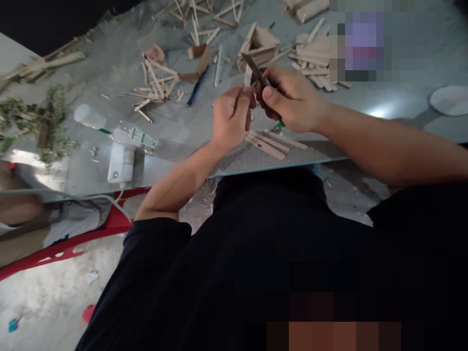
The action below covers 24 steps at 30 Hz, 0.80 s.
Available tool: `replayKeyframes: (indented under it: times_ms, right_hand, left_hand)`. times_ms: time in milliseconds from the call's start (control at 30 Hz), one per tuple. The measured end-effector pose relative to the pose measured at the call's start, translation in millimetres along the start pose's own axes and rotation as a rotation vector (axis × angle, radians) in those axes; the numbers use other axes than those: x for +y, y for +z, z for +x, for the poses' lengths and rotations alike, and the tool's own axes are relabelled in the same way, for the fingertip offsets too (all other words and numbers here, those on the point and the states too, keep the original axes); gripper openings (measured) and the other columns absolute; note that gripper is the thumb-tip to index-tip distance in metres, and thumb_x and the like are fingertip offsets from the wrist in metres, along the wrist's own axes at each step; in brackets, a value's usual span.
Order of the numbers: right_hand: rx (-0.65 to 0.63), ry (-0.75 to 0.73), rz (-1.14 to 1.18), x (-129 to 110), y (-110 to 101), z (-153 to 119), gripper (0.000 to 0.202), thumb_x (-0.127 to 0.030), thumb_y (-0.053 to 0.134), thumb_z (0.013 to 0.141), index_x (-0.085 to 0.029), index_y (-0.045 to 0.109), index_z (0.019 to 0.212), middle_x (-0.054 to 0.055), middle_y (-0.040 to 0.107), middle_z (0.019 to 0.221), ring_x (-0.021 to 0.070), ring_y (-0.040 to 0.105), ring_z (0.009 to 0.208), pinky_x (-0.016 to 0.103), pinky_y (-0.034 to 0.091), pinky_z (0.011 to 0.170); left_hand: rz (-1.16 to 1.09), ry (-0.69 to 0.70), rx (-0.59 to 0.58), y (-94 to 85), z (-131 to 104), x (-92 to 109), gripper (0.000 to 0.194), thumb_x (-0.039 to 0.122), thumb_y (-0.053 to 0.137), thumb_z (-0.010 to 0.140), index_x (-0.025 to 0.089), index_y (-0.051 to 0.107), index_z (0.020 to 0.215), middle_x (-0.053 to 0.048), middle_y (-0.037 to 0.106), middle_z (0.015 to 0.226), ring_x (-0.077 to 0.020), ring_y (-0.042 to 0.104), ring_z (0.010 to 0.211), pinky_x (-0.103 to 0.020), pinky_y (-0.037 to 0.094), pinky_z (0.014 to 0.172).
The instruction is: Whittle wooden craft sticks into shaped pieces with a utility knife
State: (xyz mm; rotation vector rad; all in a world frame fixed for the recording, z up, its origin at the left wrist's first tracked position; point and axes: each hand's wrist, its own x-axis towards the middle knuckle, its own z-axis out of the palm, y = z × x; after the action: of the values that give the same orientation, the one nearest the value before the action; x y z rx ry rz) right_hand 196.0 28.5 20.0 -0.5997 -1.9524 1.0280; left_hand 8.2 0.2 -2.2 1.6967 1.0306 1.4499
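Over the front part of the table, my left hand [234,114] is closed on a pale wooden stick [248,75] that points away from me. Close beside it on the right, my right hand [290,97] grips a dark, flat-bladed tool [256,69], its blade slanting up to the left near the stick. A bit of green shows under my right hand; what it belongs to is unclear. Just below the hands, several loose wooden sticks [268,145] lie near the table's edge. Beyond the hands stands a box-like frame of sticks [261,44].
A stick pile [312,56] lies behind my right hand. Left are a blue pen [198,87], stick pieces [157,80], a clear bottle [89,117], a white power adapter [121,161] with a cable, and dried plants [44,122]. A white round dish [449,100] sits far right.
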Motion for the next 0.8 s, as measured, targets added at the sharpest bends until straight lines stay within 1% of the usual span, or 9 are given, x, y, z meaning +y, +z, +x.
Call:
replayKeyframes:
  times_ms: [100, 167, 233, 333, 433, 533, 600, 700, 800]
  right_hand:
    - [-0.004, 0.040, 0.087, 11, -5, 1, 0.054, -0.084, 0.062, 0.101, -0.030, 0.064, 0.102, 0.001, 0.066, 0.084, 0.0198, 0.058, 0.062, 0.038, 0.041, 0.059]
    - [-0.008, 0.049, 0.185, 16, -6, 3, 0.055, -0.083, 0.067, 0.099, -0.028, 0.067, 0.100, 0.003, 0.071, 0.090, 0.0211, 0.065, 0.074, 0.039, 0.049, 0.070]
    - [-0.005, 0.055, 0.291, 16, -7, 6, 0.056, -0.083, 0.070, 0.097, -0.027, 0.067, 0.098, 0.005, 0.074, 0.096, 0.0236, 0.071, 0.088, 0.041, 0.054, 0.082]
    - [-0.005, 0.141, 0.513, 6, -14, 11, 0.051, -0.079, 0.073, 0.095, -0.029, 0.064, 0.096, 0.006, 0.078, 0.109, 0.0301, 0.074, 0.108, 0.047, 0.058, 0.090]
    - [-0.003, 0.231, 0.723, -14, -27, 13, 0.048, -0.072, 0.082, 0.089, -0.029, 0.061, 0.092, 0.005, 0.079, 0.119, 0.0352, 0.070, 0.127, 0.052, 0.060, 0.093]
    - [0.001, 0.238, 0.796, -32, -38, 11, 0.046, -0.065, 0.085, 0.089, -0.028, 0.057, 0.088, 0.003, 0.078, 0.129, 0.0361, 0.065, 0.138, 0.053, 0.061, 0.096]
    - [-0.006, 0.214, 0.815, -39, -40, 9, 0.047, -0.063, 0.086, 0.089, -0.028, 0.055, 0.087, 0.002, 0.077, 0.131, 0.0352, 0.064, 0.139, 0.053, 0.061, 0.099]
    - [0.009, 0.178, 0.844, -41, -36, 6, 0.051, -0.063, 0.088, 0.086, -0.027, 0.052, 0.083, 0.002, 0.078, 0.125, 0.0337, 0.065, 0.136, 0.054, 0.060, 0.103]
    - [0.067, 0.231, 0.862, -36, -27, 4, 0.049, -0.066, 0.084, 0.084, -0.029, 0.052, 0.080, 0.003, 0.080, 0.109, 0.0354, 0.065, 0.133, 0.056, 0.058, 0.102]
  left_hand:
    - [-0.047, -0.038, 0.012, -3.4, 1, 3, 0.055, 0.069, 0.049, 0.113, 0.029, 0.059, 0.077, 0.005, 0.044, 0.047, -0.0133, 0.040, 0.041, -0.036, 0.032, 0.049]
    - [-0.078, -0.062, 0.059, -3.5, 3, -2, 0.060, 0.073, 0.048, 0.112, 0.026, 0.059, 0.078, 0.005, 0.042, 0.052, -0.0108, 0.038, 0.041, -0.032, 0.027, 0.048]
    - [-0.098, -0.091, 0.120, -3.0, 7, -8, 0.063, 0.075, 0.048, 0.110, 0.023, 0.059, 0.077, 0.005, 0.039, 0.057, -0.0094, 0.041, 0.042, -0.028, 0.026, 0.049]
    - [-0.131, -0.123, 0.165, -3.6, 11, -19, 0.061, 0.073, 0.050, 0.111, 0.023, 0.057, 0.076, 0.006, 0.034, 0.056, -0.0101, 0.044, 0.043, -0.027, 0.028, 0.049]
    - [-0.167, -0.137, 0.170, -4.2, 15, -27, 0.058, 0.068, 0.051, 0.113, 0.024, 0.055, 0.075, 0.007, 0.033, 0.052, -0.0103, 0.039, 0.042, -0.029, 0.027, 0.048]
    - [-0.160, -0.140, 0.138, 0.0, 15, -30, 0.056, 0.066, 0.051, 0.114, 0.025, 0.049, 0.076, 0.007, 0.038, 0.052, -0.0093, 0.036, 0.045, -0.031, 0.028, 0.050]
    - [-0.143, -0.097, 0.088, 6.6, 12, -28, 0.054, 0.065, 0.064, 0.109, 0.025, 0.044, 0.078, 0.008, 0.040, 0.056, -0.0082, 0.037, 0.050, -0.031, 0.030, 0.053]
    - [-0.154, -0.038, 0.031, 20.2, 5, -22, 0.062, 0.062, 0.088, 0.092, 0.025, 0.039, 0.084, 0.009, 0.046, 0.066, -0.0063, 0.041, 0.057, -0.030, 0.031, 0.056]
    - [-0.224, -0.067, 0.015, 31.8, 1, -17, 0.065, 0.063, 0.093, 0.087, 0.026, 0.039, 0.091, 0.008, 0.056, 0.074, -0.0058, 0.050, 0.058, -0.027, 0.034, 0.054]
